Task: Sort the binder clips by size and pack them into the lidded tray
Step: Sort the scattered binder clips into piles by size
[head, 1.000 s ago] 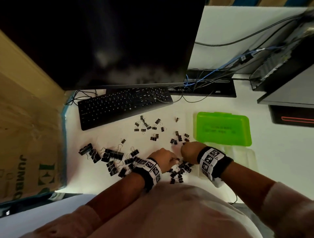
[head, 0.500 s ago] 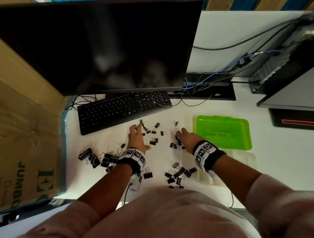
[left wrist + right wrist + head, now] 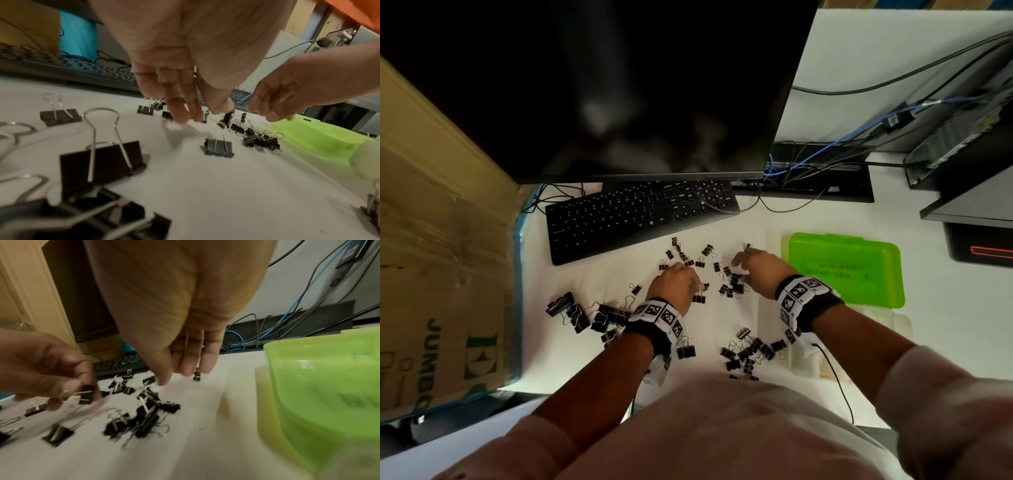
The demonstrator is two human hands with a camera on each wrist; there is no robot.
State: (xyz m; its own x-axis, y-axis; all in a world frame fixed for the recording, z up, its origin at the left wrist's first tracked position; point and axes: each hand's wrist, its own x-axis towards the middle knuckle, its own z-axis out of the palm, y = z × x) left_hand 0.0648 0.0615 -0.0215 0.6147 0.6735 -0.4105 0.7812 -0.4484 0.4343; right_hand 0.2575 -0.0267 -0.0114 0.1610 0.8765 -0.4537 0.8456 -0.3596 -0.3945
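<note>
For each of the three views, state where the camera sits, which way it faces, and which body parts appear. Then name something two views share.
Head: above, facing down at the desk; both forearms, left hand, right hand.
Left wrist: low, looking along the fingers at binder clips; right hand opposite.
Right wrist: low, beside the green tray; left hand pinches a small clip.
Shared: both wrist views show the keyboard.

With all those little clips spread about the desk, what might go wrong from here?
1. The left hand pinches one small clip at the fingertips; it may slip and drop among the others.
2. The small-clip pile lies close to looser clips nearby, so sizes may get mixed again.
3. The green tray sits beside the right hand, whose wrist could nudge it.
</note>
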